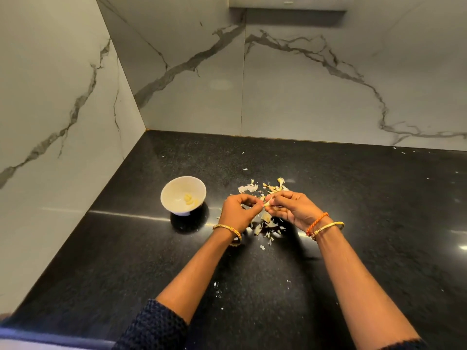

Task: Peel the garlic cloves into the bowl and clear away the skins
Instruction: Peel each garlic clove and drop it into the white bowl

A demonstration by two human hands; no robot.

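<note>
A small garlic clove [267, 202] with pale skin is pinched between my left hand [237, 213] and my right hand [293, 209], just above the black counter. Both hands meet fingertip to fingertip over a pile of papery garlic skins [267, 223]. More skins [262, 186] lie just beyond the hands. A white bowl [174, 188] stands to the left of my left hand, holding a few peeled cloves [189, 199]. How much skin is left on the held clove is too small to tell.
The black counter [353, 198] runs into a corner of marble walls at the left and back. Tiny skin flecks [217, 289] are scattered between my forearms and near the back wall. The counter's front edge is at the lower left.
</note>
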